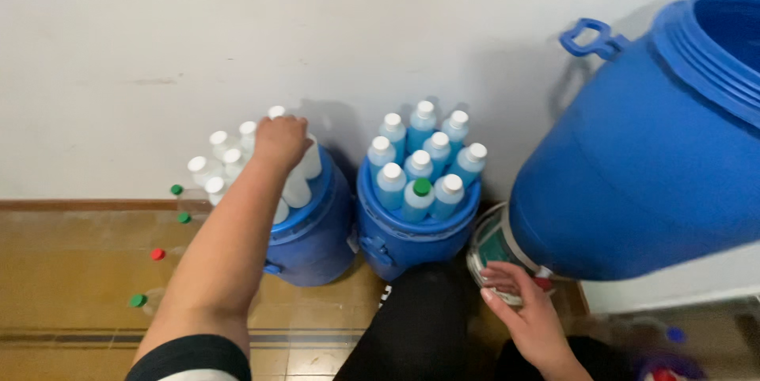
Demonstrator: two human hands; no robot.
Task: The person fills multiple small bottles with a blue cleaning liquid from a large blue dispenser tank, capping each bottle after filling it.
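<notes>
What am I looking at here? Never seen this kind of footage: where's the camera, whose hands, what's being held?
There is one picture, from a camera worn on a person's head, looking down at their own two bare hands. No machine is involved.

The left hand reaches out and rests on empty white-capped plastic bottles standing in a small blue plastic bucket. Beside it, a second blue bucket holds bottles of blue liquid, one with a green cap.

The right hand touches a clear container under a large blue plastic drum at the right. Whether it grips the container is unclear.

Clear bottles with green and red caps stand on the brown floor by the white wall.
</notes>
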